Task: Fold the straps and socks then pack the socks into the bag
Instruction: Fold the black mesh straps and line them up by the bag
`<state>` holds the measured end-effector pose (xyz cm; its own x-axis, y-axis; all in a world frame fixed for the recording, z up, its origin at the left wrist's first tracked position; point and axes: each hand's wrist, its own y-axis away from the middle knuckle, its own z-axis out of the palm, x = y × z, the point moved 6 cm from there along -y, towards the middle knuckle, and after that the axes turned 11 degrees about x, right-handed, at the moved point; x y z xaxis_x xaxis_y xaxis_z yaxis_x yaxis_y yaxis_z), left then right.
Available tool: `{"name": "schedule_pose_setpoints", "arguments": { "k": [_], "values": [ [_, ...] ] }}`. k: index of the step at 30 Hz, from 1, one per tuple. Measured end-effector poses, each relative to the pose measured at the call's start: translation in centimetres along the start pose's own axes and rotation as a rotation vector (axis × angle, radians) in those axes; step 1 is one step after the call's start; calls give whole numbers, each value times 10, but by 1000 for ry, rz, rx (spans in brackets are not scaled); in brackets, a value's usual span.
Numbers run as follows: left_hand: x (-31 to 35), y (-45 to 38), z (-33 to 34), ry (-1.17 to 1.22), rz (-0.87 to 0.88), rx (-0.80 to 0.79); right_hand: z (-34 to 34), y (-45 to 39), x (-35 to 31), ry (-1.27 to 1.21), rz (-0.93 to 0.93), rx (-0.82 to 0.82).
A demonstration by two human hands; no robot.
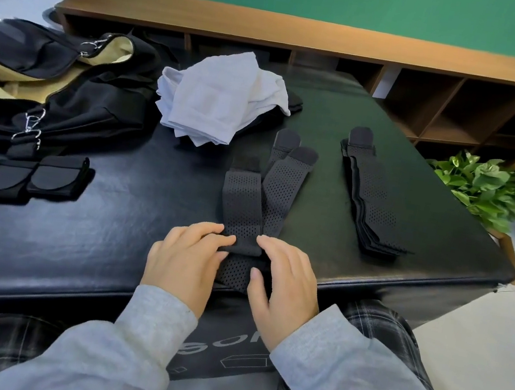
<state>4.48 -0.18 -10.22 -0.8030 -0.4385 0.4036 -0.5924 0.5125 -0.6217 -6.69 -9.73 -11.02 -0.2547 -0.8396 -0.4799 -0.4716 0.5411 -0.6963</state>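
On the left of the black table [92, 237] lies the open bag [63, 99], with three folded straps [34, 178] in a row just in front of it. Farther in, near the middle, sits the heap of pale socks [216, 102]. At the near edge, the left hand [185, 264] and the right hand [282, 285] both press down with curled fingers on the near end of a perforated strap [241, 205]. The fold seems just begun. The strap's long axis runs straight away from the person, its tab end lying far from the hands and a second strap crossing beneath it. Both hands are equally close, so the near end would probably be rolled or doubled forward along that axis. To the right, well apart, waits a stack of flat straps [372, 198].
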Motion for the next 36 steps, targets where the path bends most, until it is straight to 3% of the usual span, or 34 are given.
{"name": "schedule_pose_setpoints", "arguments": {
  "k": [7, 12, 21, 26, 32, 36],
  "values": [
    [-10, 2, -9, 372, -151, -83, 0, 0, 2, -19, 35, -22],
    [-5, 7, -20, 522, -148, -97, -1, 0, -1, -11, -1, -38],
    [-2, 4, -36, 921, -411, 66, -1, 1, 1, -5, -4, -38],
    [-15, -1, -43, 935, -453, 171, -1, 1, 2, -5, 43, -53],
    [-20, -3, -46, 834, -399, 163, -1, 1, 2, -11, 18, -45],
    [-23, -1, -41, 803, -458, 144, -1, 1, 2, -12, 2, -40]
  ]
}}
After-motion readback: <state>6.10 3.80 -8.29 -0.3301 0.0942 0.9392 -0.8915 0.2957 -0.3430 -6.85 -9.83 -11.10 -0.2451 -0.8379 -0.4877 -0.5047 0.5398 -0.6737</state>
